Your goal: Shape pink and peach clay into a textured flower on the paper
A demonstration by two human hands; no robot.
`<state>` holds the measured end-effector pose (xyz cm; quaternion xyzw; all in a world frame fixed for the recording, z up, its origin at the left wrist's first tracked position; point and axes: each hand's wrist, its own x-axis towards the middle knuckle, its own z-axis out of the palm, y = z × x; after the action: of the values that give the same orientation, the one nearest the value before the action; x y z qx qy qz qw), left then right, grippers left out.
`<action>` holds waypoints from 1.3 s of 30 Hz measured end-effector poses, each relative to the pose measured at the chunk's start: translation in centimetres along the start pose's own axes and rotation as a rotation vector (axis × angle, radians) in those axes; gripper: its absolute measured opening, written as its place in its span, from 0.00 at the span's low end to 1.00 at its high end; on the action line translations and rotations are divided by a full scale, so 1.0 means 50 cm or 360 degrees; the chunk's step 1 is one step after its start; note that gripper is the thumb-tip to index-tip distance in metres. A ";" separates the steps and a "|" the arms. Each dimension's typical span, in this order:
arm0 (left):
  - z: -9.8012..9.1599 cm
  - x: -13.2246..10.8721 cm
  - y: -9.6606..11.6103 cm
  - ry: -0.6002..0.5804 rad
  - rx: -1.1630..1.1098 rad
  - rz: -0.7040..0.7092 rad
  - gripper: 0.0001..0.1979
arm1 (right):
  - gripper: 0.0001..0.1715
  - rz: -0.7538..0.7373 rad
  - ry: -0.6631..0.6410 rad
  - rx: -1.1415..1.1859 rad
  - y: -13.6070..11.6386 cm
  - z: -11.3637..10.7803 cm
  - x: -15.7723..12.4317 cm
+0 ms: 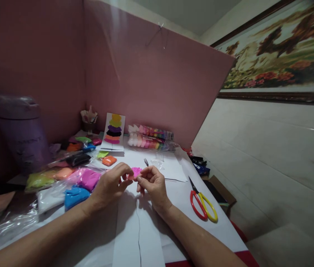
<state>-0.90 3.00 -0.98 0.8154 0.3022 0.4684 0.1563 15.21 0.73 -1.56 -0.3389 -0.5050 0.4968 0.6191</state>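
Just above a white card [130,237] with a thin dark line drawn down it, my two hands meet at a small piece of orange clay [130,177]. The thumb and fingers of my left hand [111,182] pinch its left end. On the other side, the thumb and forefinger of my right hand [153,184] are closed at its right end; my fingertips partly cover the piece. Directly behind it shows a ruffled bright pink clay patch [136,171]. A small dark fork [146,162] lies beyond my right hand.
Scissors [201,204] with red and yellow handles lie at right. Bagged clay [77,196] in several colours and a purple bottle [22,133] fill the left. At the back stand a card of stacked coloured ruffles [114,129] and clay packs [148,141] before a pink panel [145,81].
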 end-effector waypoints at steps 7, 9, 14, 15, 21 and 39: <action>-0.001 0.005 0.012 0.0039 -0.0264 -0.0424 0.08 | 0.14 0.0078 0.0013 0.0178 0.007 -0.011 0.007; 0.001 0.003 0.016 0.0032 -0.0317 -0.0457 0.10 | 0.14 0.0102 -0.0008 0.0201 0.007 -0.010 0.006; 0.002 0.001 0.022 0.0028 -0.0269 -0.0399 0.09 | 0.19 0.0137 0.0037 0.0231 0.003 -0.002 0.002; 0.001 0.001 0.021 0.0041 -0.0258 -0.0399 0.09 | 0.19 0.0142 0.0049 0.0226 0.002 -0.001 0.002; -0.002 0.003 0.021 0.0068 -0.0298 -0.0462 0.09 | 0.17 0.0206 0.0032 0.0209 -0.002 -0.006 0.009; -0.004 0.005 0.026 0.0087 -0.0353 -0.0480 0.09 | 0.17 0.0228 -0.0240 0.0354 -0.015 0.006 -0.004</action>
<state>-0.51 2.15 -0.02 0.7255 0.3717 0.4921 0.3054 15.12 0.29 -0.85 -0.2651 -0.4663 0.6166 0.5762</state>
